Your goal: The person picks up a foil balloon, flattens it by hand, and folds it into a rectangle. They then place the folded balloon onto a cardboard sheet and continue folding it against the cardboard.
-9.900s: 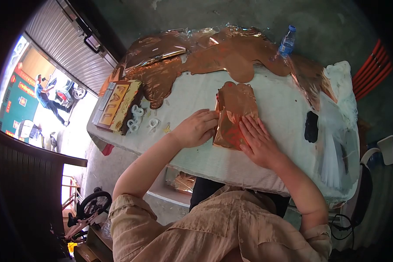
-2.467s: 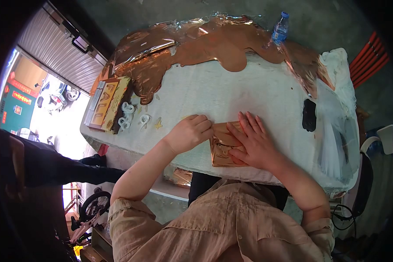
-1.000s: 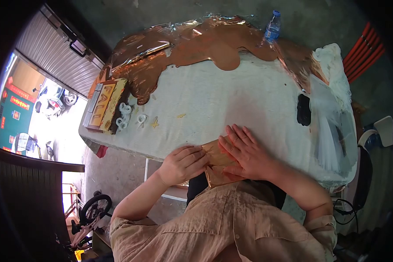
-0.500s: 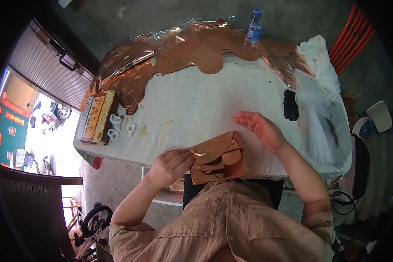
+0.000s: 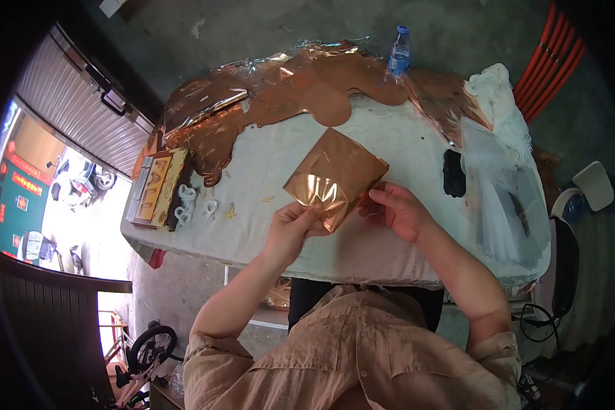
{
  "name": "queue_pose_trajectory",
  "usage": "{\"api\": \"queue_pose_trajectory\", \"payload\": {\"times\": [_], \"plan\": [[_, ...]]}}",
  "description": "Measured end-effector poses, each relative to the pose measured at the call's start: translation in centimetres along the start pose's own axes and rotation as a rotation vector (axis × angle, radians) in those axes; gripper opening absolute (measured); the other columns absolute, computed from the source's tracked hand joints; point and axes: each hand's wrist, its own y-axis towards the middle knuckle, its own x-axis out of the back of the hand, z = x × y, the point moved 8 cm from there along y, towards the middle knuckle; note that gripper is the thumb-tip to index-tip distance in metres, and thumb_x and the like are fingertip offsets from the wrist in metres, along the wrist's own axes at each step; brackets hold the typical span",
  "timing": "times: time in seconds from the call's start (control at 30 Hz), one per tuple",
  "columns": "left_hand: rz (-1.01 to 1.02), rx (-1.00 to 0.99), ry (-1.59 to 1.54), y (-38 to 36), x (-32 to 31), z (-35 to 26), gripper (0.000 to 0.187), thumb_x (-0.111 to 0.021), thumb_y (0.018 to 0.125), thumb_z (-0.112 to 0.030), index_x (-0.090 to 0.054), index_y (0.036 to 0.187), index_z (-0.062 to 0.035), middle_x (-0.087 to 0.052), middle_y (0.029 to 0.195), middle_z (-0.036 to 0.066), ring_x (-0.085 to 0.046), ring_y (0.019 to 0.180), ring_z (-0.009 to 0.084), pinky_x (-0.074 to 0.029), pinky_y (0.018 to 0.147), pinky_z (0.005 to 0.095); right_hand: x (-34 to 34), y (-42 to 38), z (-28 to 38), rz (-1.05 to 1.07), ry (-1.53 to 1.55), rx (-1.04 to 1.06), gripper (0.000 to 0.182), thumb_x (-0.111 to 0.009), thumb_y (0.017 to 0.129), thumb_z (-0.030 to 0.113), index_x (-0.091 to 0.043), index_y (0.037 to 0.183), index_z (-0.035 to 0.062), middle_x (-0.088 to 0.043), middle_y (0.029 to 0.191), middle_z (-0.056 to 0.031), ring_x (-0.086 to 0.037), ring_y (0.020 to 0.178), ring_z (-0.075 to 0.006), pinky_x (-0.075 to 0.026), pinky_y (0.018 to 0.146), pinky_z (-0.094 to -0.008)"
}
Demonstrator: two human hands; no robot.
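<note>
A folded square of shiny copper-coloured foil (image 5: 336, 176) is lifted above the white table (image 5: 403, 143), tilted like a diamond. My left hand (image 5: 292, 229) pinches its lower left corner. My right hand (image 5: 396, 208) grips its lower right edge from behind. Both hands hover over the near part of the table, close to my chest.
Large sheets of copper foil (image 5: 301, 82) cover the far end of the table. A water bottle (image 5: 398, 53) stands at the back. A stack of boxes (image 5: 156, 186) and white letter shapes (image 5: 188, 203) lie at left. A black object (image 5: 453, 172) and clear plastic bags (image 5: 506, 191) lie at right.
The foil was pressed flat on the table, then slid to the near edge and picked up by my left hand. Now both hands hold it up above the table.
</note>
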Motion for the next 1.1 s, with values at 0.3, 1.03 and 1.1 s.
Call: {"api": "queue_pose_trajectory", "payload": {"times": [0.3, 1.03, 1.1], "plan": [[0.107, 0.086, -0.104, 1.4, -1.0, 1.8, 0.015, -0.059, 0.095, -0.012, -0.062, 0.095, 0.0031, -0.067, 0.079, 0.01, -0.067, 0.07, 0.0179, -0.059, 0.07, 0.032, 1.2, 0.7, 0.0, -0.207, -0.046, 0.146, 0.021, -0.071, 0.085, 0.017, -0.062, 0.101, 0.007, -0.066, 0.09, -0.0039, -0.063, 0.076, -0.0157, -0.052, 0.069, -0.0311], [-0.771, -0.46, 1.889, -1.9, 22.9, -17.8, 0.02, -0.061, 0.086, -0.022, -0.068, 0.094, -0.005, -0.067, 0.097, 0.016, -0.063, 0.09, 0.0356, -0.051, 0.077, 0.0449, 2.0, -0.3, 1.1, -0.238, -0.15, 0.3, 0.019, -0.07, 0.085, 0.011, -0.062, 0.101, 0.004, -0.067, 0.089, -0.0038, -0.061, 0.074, -0.0108, -0.051, 0.063, -0.0268], [-0.739, -0.455, 1.939, -1.5, 22.6, -17.7, 0.018, -0.06, 0.086, -0.021, -0.068, 0.092, -0.0053, -0.067, 0.096, 0.016, -0.064, 0.088, 0.0359, -0.051, 0.077, 0.0449, 2.1, -0.4, 1.0, -0.228, -0.145, 0.298, 0.018, -0.069, 0.085, 0.009, -0.062, 0.1, 0.0041, -0.067, 0.09, -0.0039, -0.062, 0.075, -0.011, -0.052, 0.064, -0.0273]]}}
